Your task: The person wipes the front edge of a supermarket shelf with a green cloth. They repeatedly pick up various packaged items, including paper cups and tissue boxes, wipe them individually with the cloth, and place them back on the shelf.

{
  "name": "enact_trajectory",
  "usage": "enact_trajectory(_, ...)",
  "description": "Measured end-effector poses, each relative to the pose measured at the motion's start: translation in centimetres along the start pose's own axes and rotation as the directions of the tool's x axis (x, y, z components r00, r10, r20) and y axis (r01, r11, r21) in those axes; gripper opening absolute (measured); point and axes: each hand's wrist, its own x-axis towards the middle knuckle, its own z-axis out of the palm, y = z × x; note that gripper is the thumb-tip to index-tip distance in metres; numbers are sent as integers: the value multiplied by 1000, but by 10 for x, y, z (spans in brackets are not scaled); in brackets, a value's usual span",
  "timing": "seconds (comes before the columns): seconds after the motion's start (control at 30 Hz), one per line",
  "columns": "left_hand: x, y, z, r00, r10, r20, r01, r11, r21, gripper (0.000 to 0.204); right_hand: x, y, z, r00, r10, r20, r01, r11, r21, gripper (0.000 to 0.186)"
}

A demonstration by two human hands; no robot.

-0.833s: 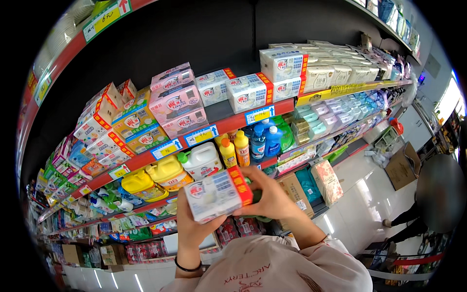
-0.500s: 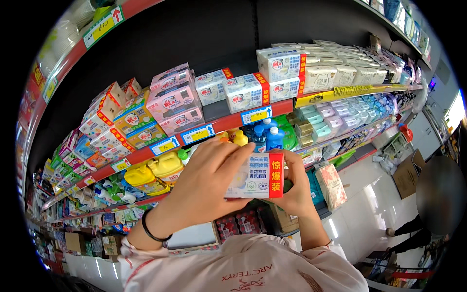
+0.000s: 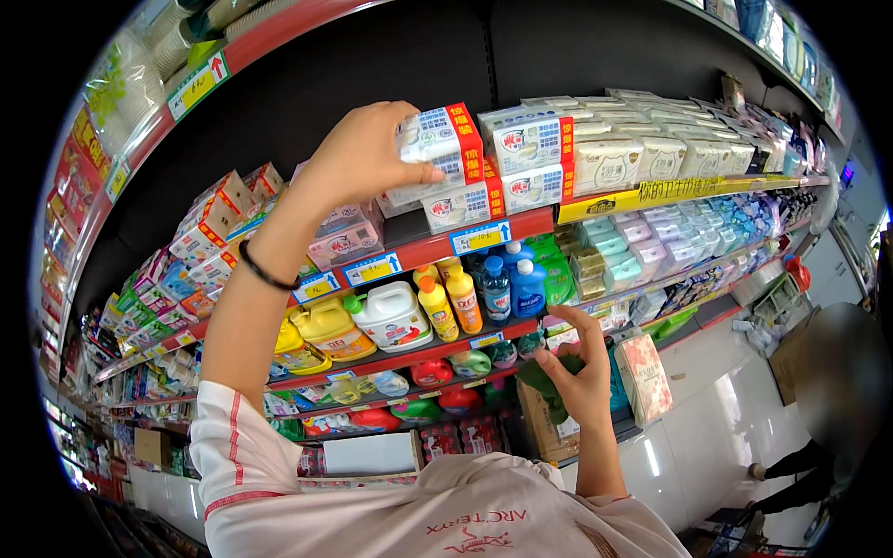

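My left hand (image 3: 358,153) is wrapped round a white and blue boxed pack (image 3: 430,138) with a red end, probably soap. This pack rests on or just above a matching white pack (image 3: 456,208) at the shelf's front edge; whether they touch fully is hard to tell. Directly right of them stands a stack of the same white packs (image 3: 535,149). Pink packs (image 3: 346,234) sit to the left, partly behind my left forearm. My right hand (image 3: 581,372) is lower, in front of the lower shelves, holding nothing, with its fingers apart and curved.
Below are detergent jugs (image 3: 395,314) and blue bottles (image 3: 528,288). Tissue packs (image 3: 642,149) fill the shelf to the right, with a yellow strip (image 3: 642,197) along its edge. A floral box (image 3: 644,379) stands lower right. Another person's legs (image 3: 795,474) show on the tiled floor.
My left hand has carried the white pack from in front of my chest up and forward to the shelf. My right hand has let go of it and is now lower and apart.
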Motion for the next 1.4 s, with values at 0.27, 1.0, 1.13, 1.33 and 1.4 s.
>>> enact_trajectory(0.27, 44, -19, 26, 969, -77, 234, 116, 981, -157, 77, -15, 19, -24, 998, 3, -69, -5, 1000, -29, 50)
enact_trajectory(1.0, 69, -50, 5, 951, -132, 280, 211, 938, -276, 56, -19, 31, -27, 992, 108, -58, -110, 994, -28, 42)
enact_trajectory(1.13, 89, -63, 7, 796, -130, 591, -83, 944, 319, 53, -22, 29, -30, 988, 140, -66, -143, 988, -58, 40)
enact_trajectory(1.33, 90, -60, 31, 583, -315, 749, 242, 947, 211, 61, -34, 39, -38, 982, 157, -106, -158, 987, -3, 37)
enact_trajectory(1.4, 91, -80, 30, 579, -232, 782, 268, 960, 86, 63, -39, 36, -44, 979, 165, -122, -170, 985, -35, 37)
